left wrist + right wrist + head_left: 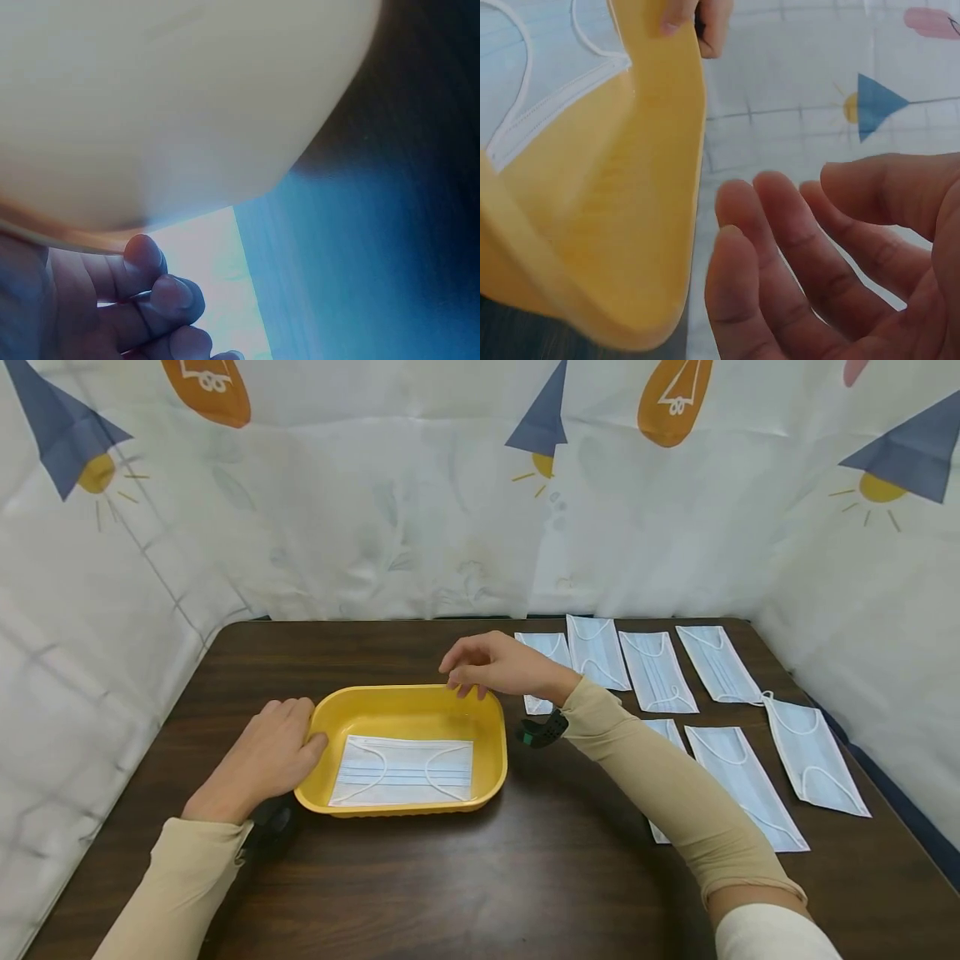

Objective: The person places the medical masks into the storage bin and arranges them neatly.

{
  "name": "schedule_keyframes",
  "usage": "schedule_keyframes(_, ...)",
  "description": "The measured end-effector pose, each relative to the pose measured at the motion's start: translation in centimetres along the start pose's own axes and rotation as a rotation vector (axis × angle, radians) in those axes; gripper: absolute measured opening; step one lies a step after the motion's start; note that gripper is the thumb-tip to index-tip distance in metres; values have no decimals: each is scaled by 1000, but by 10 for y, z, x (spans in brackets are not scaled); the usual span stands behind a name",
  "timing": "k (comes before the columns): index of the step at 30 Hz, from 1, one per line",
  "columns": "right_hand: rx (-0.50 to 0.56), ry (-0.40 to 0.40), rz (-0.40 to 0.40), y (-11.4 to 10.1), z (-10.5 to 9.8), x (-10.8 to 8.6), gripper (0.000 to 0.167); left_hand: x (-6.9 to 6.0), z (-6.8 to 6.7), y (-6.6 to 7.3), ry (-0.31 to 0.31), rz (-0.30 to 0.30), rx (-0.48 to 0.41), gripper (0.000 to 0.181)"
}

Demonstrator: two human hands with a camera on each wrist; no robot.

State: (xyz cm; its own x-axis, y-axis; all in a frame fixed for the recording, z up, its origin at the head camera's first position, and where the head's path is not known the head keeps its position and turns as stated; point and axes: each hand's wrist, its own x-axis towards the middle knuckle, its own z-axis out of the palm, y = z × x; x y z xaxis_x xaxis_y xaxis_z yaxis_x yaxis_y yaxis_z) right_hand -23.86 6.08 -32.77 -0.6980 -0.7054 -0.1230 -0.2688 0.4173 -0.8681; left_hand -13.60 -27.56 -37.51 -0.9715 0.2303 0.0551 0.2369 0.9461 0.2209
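Observation:
A yellow tray (pixel 420 700) stands on the table with one white-and-blue mask (pixel 408 771) lying flat inside, its ear loops on top. The left hand (pixel 281 743) grips the tray's left end, thumb on the inner side; in the left wrist view its fingers (pixel 172 296) are curled at the rim. Above the tray's back right corner is the right hand (pixel 498 667), holding nothing. In the right wrist view the fingers of the right hand (pixel 825 247) are loosely bent beside the tray's rim (pixel 697 172), with a gap to it.
Several masks (pixel 658 670) lie spread over the right side of the dark table (pixel 487 885), some partly hidden by the right forearm. One mask (pixel 813 756) lies near the right edge. A patterned white curtain (pixel 450 527) hangs behind the table and at both sides.

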Motion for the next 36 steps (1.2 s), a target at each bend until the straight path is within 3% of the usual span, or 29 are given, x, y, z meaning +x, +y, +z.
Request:
schedule_keyframes(16, 153, 412, 25, 37, -23, -18, 22, 0, 1, -3, 1, 7, -6, 20)
schedule_keyframes(26, 157, 546, 17, 60, -36, -25, 24, 0, 1, -2, -11, -3, -9, 20)
schedule_keyframes(36, 100, 606, 83, 78, -49, -35, 28, 1, 2, -2, 1, -1, -10, 19)
